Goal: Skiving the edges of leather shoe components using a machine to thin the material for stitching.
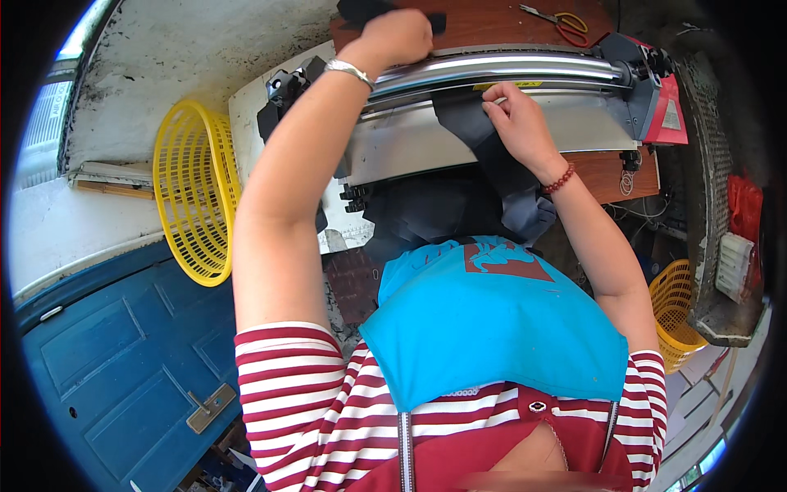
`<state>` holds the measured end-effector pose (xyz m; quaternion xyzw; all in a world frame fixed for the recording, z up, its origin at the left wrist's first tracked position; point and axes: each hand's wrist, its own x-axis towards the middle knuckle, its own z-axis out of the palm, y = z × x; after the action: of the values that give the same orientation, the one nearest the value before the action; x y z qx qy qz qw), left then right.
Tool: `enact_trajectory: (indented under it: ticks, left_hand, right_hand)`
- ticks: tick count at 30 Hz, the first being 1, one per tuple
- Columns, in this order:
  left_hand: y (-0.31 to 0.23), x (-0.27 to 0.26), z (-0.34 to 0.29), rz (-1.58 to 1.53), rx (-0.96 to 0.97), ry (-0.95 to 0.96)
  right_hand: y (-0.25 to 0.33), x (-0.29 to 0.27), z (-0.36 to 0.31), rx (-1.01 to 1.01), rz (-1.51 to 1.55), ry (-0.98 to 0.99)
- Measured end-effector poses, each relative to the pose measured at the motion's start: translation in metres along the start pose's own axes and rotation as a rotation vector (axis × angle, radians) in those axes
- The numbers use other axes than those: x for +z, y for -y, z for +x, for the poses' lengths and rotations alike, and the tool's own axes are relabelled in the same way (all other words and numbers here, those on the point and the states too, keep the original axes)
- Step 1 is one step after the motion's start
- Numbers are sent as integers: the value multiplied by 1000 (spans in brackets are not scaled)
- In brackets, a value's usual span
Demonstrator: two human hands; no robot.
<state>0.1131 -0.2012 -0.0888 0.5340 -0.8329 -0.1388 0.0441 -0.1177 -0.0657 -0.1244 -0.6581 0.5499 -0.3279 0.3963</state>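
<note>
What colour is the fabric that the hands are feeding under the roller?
Dark grey fabric, seen in the head view.

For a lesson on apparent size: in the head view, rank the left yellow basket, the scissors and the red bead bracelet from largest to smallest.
1. Left yellow basket
2. Scissors
3. Red bead bracelet
The last two look close in size, and fisheye bending makes their order unsure.

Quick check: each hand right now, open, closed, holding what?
Left hand: closed on dark fabric behind the roller.
Right hand: pinching the dark fabric at the roller's front.
</note>
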Motion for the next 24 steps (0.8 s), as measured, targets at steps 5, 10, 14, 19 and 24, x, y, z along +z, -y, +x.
enact_trajectory:
  ticks: [5, 10, 14, 19, 24]
  left_hand:
    - [-2, 25, 12, -257, -284, 203]
    - [25, 26, 29, -503, -453, -51]
    - [19, -30, 34, -937, -547, -70]
    - [10, -93, 31, -1026, -509, -181]
    - [2, -142, -3, -1138, -346, -375]
  right_hand:
    - [-3, -11, -7, -186, -364, -93]
    - [17, -16, -32, -700, -706, -300]
    - [-9, 24, -85, -611, -462, 188]
    - [-43, 60, -96, -548, -508, 259]
    - [-38, 68, -101, -405, -495, 268]
